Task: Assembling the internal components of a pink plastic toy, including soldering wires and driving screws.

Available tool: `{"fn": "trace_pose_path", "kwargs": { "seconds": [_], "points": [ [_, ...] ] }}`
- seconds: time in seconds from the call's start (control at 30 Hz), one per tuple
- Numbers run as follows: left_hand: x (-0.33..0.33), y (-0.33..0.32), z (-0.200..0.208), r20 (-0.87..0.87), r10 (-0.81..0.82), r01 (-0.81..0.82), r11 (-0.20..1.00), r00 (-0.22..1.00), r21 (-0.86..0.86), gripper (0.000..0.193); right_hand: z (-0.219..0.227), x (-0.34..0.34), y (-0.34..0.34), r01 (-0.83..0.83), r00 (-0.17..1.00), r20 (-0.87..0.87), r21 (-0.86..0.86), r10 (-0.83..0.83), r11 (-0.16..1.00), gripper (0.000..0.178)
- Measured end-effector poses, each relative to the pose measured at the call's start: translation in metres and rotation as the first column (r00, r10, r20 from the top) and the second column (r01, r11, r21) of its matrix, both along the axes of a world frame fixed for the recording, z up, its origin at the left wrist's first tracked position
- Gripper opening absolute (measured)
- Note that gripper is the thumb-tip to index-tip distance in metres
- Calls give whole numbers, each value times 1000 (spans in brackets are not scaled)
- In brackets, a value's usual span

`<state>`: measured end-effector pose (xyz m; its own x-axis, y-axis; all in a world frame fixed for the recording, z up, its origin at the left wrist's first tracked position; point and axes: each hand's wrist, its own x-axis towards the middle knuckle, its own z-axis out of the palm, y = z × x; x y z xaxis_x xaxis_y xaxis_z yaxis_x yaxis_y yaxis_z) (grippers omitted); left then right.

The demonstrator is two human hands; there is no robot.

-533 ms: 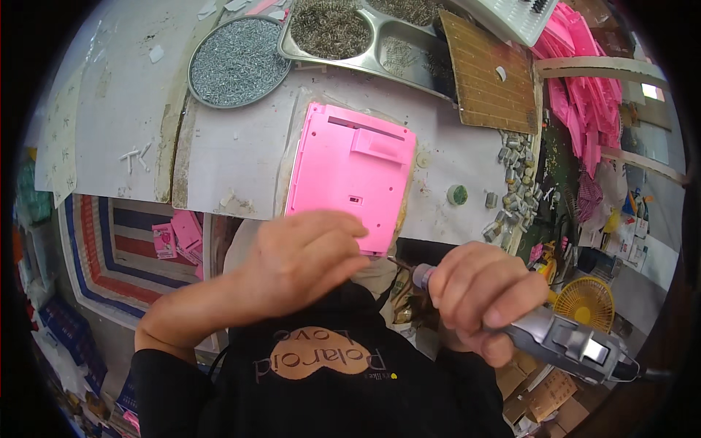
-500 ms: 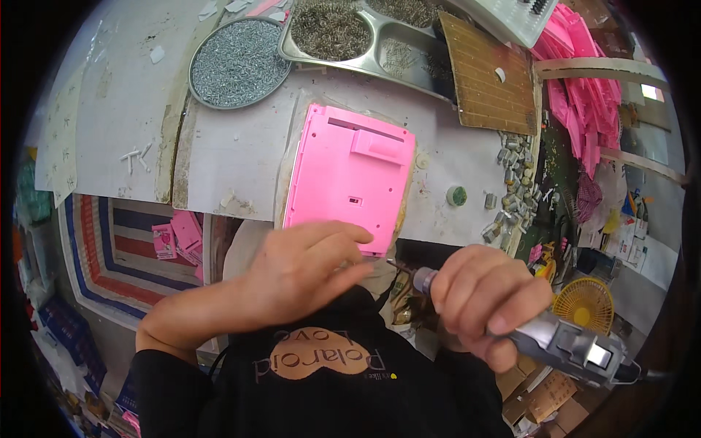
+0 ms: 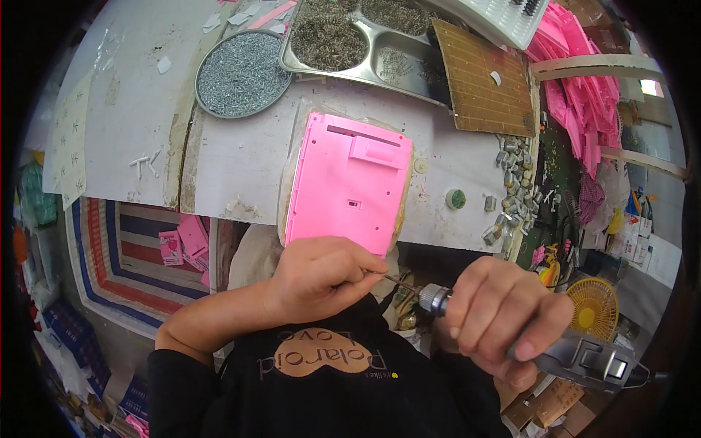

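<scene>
A pink plastic case (image 3: 347, 190) lies face down on a clear bag at the front edge of the table, with screw holes, a slot and a small switch opening. My right hand (image 3: 504, 314) is wrapped round a grey electric screwdriver (image 3: 584, 359), whose thin bit points left. At the near edge of the case, my left hand (image 3: 328, 277) is closed, thumb and forefinger pinched at the tip of the bit. Whatever sits between those fingertips is too small to make out.
Beyond the case stand a round dish (image 3: 243, 73) of small screws and a metal compartment tray (image 3: 350, 66) of springs. A brown board (image 3: 483, 80) leans over the tray. Small metal pieces (image 3: 511, 182) lie at the right edge. Left of me, a striped bag (image 3: 139, 248) holds pink parts.
My left hand has come off the case's lower corner and closed its fingertips at the bit. The screwdriver in my right hand has shifted slightly right and down.
</scene>
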<state>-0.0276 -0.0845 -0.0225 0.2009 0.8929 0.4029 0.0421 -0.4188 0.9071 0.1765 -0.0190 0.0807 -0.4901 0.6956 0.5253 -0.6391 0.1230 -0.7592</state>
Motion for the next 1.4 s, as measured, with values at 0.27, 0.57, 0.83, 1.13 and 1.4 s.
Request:
{"fn": "trace_pose_path", "kwargs": {
  "seconds": [0.27,0.57,0.83,1.13,1.4],
  "points": [
    [-1,5,4,-149,87,-48,967,985,249,32,-5,-16,3,-28,999,-16,-23,27,999,22],
    [-1,5,-1,-157,97,-43,948,983,314,33,-9,-15,2,-49,999,-16,-45,49,998,22],
    [-3,8,-1,-230,60,38,917,971,397,25,-10,-10,1,-41,997,57,-46,44,998,22],
    [-44,41,3,-548,161,-23,968,821,251,20,-43,8,-9,100,963,241,92,-120,991,22],
    [-39,38,-8,-569,117,0,980,814,201,22,-49,-5,-10,57,942,315,193,-117,980,21]
  ]
}}
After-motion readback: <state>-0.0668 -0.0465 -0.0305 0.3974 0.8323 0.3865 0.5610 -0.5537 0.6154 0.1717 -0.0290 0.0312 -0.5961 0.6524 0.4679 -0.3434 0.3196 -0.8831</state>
